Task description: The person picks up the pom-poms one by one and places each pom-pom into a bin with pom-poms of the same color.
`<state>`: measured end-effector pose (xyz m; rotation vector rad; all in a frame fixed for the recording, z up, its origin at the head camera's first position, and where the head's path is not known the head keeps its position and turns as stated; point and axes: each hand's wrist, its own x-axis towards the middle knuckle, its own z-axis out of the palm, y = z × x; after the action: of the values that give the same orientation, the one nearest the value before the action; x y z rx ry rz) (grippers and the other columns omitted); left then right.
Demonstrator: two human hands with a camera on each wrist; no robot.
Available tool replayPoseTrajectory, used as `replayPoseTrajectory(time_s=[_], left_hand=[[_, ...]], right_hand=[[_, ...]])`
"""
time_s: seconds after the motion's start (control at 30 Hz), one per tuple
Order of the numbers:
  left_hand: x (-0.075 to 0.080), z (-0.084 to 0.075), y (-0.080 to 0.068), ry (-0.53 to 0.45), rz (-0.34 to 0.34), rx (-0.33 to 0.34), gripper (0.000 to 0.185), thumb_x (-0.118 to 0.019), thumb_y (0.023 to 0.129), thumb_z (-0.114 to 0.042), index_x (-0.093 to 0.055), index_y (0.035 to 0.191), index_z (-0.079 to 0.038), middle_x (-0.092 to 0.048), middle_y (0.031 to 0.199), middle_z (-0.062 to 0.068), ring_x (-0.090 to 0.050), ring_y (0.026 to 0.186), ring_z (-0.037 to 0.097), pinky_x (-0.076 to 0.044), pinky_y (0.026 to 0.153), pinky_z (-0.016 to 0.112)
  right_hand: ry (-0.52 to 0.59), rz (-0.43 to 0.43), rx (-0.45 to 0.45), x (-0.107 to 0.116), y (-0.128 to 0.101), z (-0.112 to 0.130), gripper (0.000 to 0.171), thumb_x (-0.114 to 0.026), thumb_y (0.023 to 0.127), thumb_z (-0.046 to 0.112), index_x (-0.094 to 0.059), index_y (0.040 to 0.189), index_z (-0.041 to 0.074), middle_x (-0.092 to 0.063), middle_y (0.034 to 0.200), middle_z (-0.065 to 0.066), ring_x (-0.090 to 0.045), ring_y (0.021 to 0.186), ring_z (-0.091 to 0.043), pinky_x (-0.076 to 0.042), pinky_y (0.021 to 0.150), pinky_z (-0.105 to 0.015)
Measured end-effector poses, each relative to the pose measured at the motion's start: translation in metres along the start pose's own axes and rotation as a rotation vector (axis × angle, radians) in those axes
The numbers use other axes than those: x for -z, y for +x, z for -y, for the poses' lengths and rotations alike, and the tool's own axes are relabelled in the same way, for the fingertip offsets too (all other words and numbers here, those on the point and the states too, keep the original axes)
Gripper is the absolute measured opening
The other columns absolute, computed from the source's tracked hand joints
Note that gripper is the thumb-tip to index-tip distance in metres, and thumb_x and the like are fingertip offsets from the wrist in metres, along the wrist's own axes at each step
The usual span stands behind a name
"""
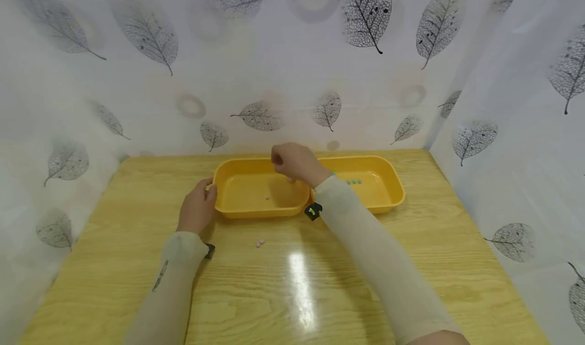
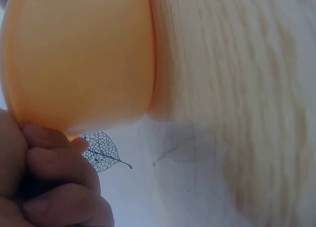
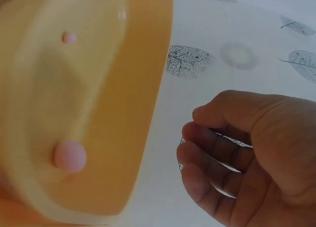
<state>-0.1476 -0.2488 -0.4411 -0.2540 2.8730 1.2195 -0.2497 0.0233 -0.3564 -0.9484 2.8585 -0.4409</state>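
My left hand (image 1: 196,208) grips the left end of a yellow tray (image 1: 258,214), its fingers curled at the rim in the left wrist view. Over the right part of that tray hangs my right hand (image 1: 297,161). Its fingers are loosely bent, with nothing seen between thumb and fingertips in the right wrist view. A small round pink piece (image 3: 70,156) shows close to that camera, over the tray's inside and apart from the fingers. Farther along, another pink piece (image 3: 69,37) lies on the tray floor.
A second yellow tray (image 1: 388,209) stands end to end with the first, holding several blue pieces (image 1: 354,182). Two pink pieces (image 1: 260,243) lie on the wooden table (image 1: 237,294) in front. Leaf-patterned white curtains (image 1: 283,75) close off the back and sides.
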Motion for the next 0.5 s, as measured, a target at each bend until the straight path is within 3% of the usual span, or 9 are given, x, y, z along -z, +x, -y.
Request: replayPoseTrajectory(time_s=[0.13, 0.27, 0.5], left_hand=[[0.000, 0.001, 0.000, -0.004, 0.005, 0.009, 0.055, -0.033, 0.113, -0.038, -0.039, 0.158, -0.006, -0.063, 0.130, 0.024, -0.061, 0.106, 0.034, -0.049, 0.093, 0.051], [0.000, 0.001, 0.000, -0.006, 0.006, 0.011, 0.055, -0.033, 0.113, -0.038, -0.040, 0.158, -0.007, -0.063, 0.132, 0.024, -0.061, 0.109, 0.035, -0.049, 0.095, 0.053], [-0.001, 0.001, -0.001, -0.006, -0.002, 0.007, 0.055, -0.032, 0.113, -0.038, -0.040, 0.157, -0.007, -0.062, 0.134, 0.025, -0.062, 0.113, 0.037, -0.048, 0.098, 0.054]], right_hand=[[-0.001, 0.065, -0.038, 0.004, 0.015, -0.001, 0.013, -0.065, 0.095, 0.011, -0.069, 0.108, 0.014, -0.070, 0.110, -0.003, -0.063, 0.090, -0.018, -0.052, 0.086, -0.038], [-0.012, 0.147, -0.030, 0.004, 0.026, -0.004, 0.011, -0.064, 0.094, 0.010, -0.071, 0.102, 0.012, -0.070, 0.104, -0.003, -0.060, 0.091, -0.020, -0.051, 0.086, -0.038], [-0.007, 0.285, -0.086, -0.005, 0.039, -0.005, 0.006, -0.065, 0.091, 0.008, -0.069, 0.090, 0.012, -0.067, 0.095, -0.003, -0.057, 0.082, -0.019, -0.048, 0.073, -0.033]])
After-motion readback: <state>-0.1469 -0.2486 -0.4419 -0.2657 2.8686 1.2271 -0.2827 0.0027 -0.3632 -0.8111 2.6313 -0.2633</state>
